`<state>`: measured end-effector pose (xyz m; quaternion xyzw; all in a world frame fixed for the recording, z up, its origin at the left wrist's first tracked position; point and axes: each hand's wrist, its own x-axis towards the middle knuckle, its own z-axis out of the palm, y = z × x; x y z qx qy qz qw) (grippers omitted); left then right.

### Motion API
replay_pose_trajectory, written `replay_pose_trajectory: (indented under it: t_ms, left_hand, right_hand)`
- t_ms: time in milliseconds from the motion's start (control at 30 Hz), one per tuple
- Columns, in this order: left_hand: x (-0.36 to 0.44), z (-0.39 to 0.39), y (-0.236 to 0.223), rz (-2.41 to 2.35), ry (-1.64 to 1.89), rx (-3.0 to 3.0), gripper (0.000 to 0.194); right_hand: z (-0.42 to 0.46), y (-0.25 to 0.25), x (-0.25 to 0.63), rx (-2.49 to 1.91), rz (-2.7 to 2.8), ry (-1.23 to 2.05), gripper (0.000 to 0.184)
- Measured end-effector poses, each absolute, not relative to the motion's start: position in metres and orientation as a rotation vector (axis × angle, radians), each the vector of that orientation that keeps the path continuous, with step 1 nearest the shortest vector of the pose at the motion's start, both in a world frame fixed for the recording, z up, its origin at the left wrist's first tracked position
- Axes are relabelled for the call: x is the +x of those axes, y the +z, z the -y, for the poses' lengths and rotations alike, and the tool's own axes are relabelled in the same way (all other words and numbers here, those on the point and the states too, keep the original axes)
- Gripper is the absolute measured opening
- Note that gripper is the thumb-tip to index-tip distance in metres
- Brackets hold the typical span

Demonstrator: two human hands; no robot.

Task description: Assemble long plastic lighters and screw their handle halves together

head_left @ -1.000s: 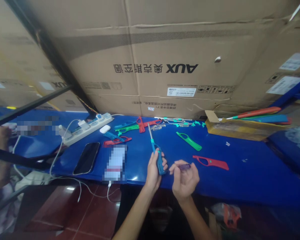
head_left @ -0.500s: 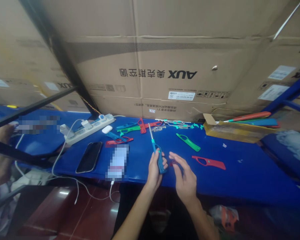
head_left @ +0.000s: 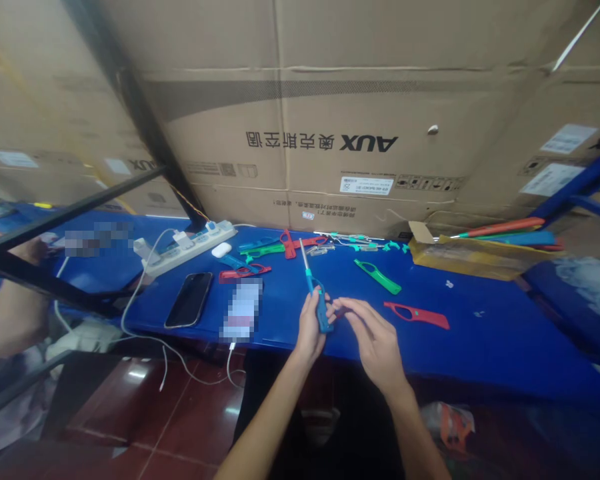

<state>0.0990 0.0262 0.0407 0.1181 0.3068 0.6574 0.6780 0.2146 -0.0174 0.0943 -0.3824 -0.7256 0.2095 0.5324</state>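
Note:
Upright in my left hand [head_left: 310, 330] is a blue long-nosed lighter [head_left: 321, 310], its metal tube pointing up and away from me. The fingers of that hand wrap round the handle. Close beside the handle, my right hand [head_left: 377, 333] pinches a small dark red piece [head_left: 342, 311], mostly hidden by the fingertips. A red lighter handle shell [head_left: 423, 315] lies on the blue table [head_left: 480, 347] to the right. Behind it rests a green handle shell [head_left: 380, 277]. More red, green and blue shells [head_left: 290, 245] are piled farther back, near several metal tubes with teal fittings [head_left: 355, 242].
Two phones, one black [head_left: 189, 300] and one lit [head_left: 243, 310], lie left of my hands. Behind them are a white earbud case [head_left: 221, 250] and a power strip [head_left: 193, 248]. An open yellow-taped box [head_left: 470, 259] holds lighters. Another person's arm [head_left: 17, 307] shows beyond the black frame.
My right hand has come closer to the lighter, and its fingertips now meet near the handle. The whole view has shifted slightly.

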Motion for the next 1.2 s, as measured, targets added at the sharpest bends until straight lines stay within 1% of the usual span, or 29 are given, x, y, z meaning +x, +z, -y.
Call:
replay_pose_trajectory:
  t_ms: [67, 200, 300, 400, 533, 700, 867, 967, 1033, 1167, 1200]
  left_hand:
    - [0.099, -0.026, 0.042, -0.677, 1.489, 0.271, 0.04]
    - [0.099, -0.026, 0.041, -0.643, 1.484, 0.3, 0.043]
    - [0.099, -0.027, 0.038, -0.632, 1.487, 0.324, 0.041]
    - [0.098, -0.027, 0.037, -0.628, 1.489, 0.343, 0.039]
    - [0.097, -0.028, 0.038, -0.63, 1.486, 0.345, 0.04]
    - [0.095, -0.028, 0.037, -0.622, 1.489, 0.329, 0.04]
    - [0.094, -0.029, 0.036, -0.595, 1.482, 0.319, 0.037]
    - [0.094, -0.029, 0.035, -0.59, 1.481, 0.319, 0.033]
    - [0.094, -0.029, 0.034, -0.591, 1.481, 0.325, 0.033]
    - [0.094, -0.029, 0.034, -0.602, 1.487, 0.35, 0.034]
    - [0.094, -0.029, 0.034, -0.607, 1.487, 0.356, 0.033]
  right_hand:
    - [0.017, 0.093, 0.214, -0.928, 1.688, 0.442, 0.033]
    - [0.016, 0.091, 0.213, -0.99, 1.639, 0.343, 0.031]
    - [0.013, 0.091, 0.216, -0.963, 1.699, 0.449, 0.031]
    - [0.009, 0.085, 0.219, -0.974, 1.634, 0.516, 0.03]
    - [0.005, 0.08, 0.223, -1.054, 1.5, 0.366, 0.023]
    - [0.008, 0.085, 0.232, -0.979, 1.677, 0.491, 0.035]
    - [0.016, 0.086, 0.23, -0.963, 1.605, 0.325, 0.025]
    - [0.018, 0.084, 0.227, -0.95, 1.708, 0.488, 0.036]
    - [0.017, 0.081, 0.225, -0.936, 1.688, 0.558, 0.039]
    - [0.007, 0.078, 0.223, -0.982, 1.551, 0.315, 0.021]
    - [0.005, 0.079, 0.224, -0.987, 1.593, 0.283, 0.022]
